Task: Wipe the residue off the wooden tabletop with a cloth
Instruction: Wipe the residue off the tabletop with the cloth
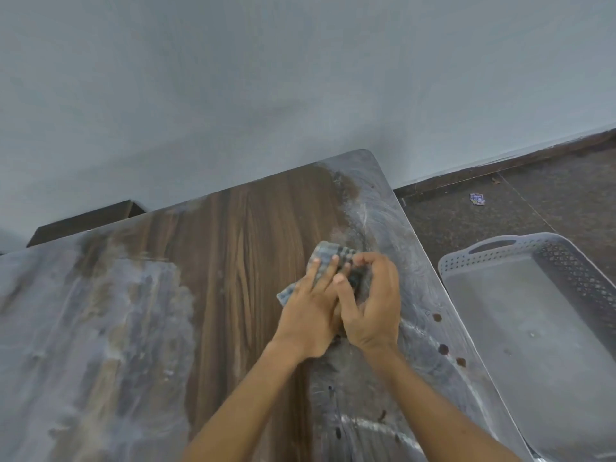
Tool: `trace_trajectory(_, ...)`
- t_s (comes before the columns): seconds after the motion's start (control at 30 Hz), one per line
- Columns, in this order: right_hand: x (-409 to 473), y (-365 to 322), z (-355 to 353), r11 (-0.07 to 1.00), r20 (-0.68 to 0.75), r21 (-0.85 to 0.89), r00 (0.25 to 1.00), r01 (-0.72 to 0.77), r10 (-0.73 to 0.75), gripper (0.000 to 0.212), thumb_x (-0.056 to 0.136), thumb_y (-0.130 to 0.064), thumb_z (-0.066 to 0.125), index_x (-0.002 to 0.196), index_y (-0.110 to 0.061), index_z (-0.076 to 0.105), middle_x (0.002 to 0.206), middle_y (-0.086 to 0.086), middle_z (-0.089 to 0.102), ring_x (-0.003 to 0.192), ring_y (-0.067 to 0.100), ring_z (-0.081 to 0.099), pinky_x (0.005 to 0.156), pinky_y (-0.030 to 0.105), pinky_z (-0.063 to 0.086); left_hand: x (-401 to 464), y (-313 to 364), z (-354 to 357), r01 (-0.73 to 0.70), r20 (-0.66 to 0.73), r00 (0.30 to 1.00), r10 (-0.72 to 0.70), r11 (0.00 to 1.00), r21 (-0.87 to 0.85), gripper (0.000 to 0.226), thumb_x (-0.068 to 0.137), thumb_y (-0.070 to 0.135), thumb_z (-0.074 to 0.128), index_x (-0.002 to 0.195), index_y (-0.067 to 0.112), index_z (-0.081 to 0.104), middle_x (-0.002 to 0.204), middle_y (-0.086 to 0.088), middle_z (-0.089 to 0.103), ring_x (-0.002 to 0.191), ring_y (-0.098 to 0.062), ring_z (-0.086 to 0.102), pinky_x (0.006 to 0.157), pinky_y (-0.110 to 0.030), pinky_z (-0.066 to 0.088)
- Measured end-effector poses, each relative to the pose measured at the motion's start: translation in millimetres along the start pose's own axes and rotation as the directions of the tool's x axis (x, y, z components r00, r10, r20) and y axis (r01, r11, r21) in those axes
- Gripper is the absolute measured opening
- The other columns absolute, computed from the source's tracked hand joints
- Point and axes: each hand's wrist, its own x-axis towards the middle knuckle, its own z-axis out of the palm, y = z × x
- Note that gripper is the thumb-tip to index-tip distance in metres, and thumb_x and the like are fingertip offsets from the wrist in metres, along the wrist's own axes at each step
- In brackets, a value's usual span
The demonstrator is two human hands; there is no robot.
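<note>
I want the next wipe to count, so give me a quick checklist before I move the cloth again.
1. Cloth in hand: ok, left hand fingers lie over it, right hand curls at its edge.
2. Cloth on the tabletop: ok.
3. Centre strip clean: ok, bare wood shows.
4. Right edge clean: not ok, white residue and dark spots.
5. Left side clean: not ok, heavy white film.
6. Cloth still clean enough: cannot tell.

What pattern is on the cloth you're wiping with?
A grey-blue check with darker stripes on the cloth, seen best in the head view.
</note>
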Motion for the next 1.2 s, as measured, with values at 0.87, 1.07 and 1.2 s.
trace_trajectory(0.87,0.0,3.6,1.9,0.990,-0.158,0.098,0.981,-0.100,0.114,0.028,0.094,-0.025,0.034,0.092,-0.008,0.055,0.084,-0.005,0.054,0.077,0.012,0.051,0.071,0.012,0.038,-66.5,48.7,-9.9,0.449,0.001,0.889,-0.457,0.873,-0.189,0.058,0.097,0.051,0.016,0.147,0.029,-0.001,0.154,0.010,-0.013,0.140,-0.017,-0.021,0.115,-0.037,0.003)
trace_trajectory(1.07,0.7,6.9,3.3,0.993,-0.185,0.112,0.982,-0.019,0.040,0.026,0.096,-0.019,0.032,0.089,-0.008,0.054,0.080,-0.002,0.054,0.073,0.015,0.052,0.067,0.019,0.041,29.0,17.8,-24.5,0.490,0.017,0.866,-0.499,0.843,-0.220,0.055,0.100,0.043,0.020,0.149,0.024,0.003,0.157,-0.001,-0.006,0.143,-0.027,-0.012,0.114,-0.043,0.004)
trace_trajectory(1.2,-1.1,9.5,5.1,0.990,-0.229,0.140,0.972,-0.026,0.058,0.027,0.095,-0.019,0.031,0.090,-0.006,0.055,0.081,0.000,0.056,0.073,0.013,0.051,0.068,0.016,0.040,54.7,19.3,-28.9,0.436,-0.051,0.887,-0.458,0.870,-0.228,0.054,0.100,0.043,0.020,0.149,0.024,0.007,0.157,0.001,-0.001,0.144,-0.025,-0.006,0.114,-0.043,0.003)
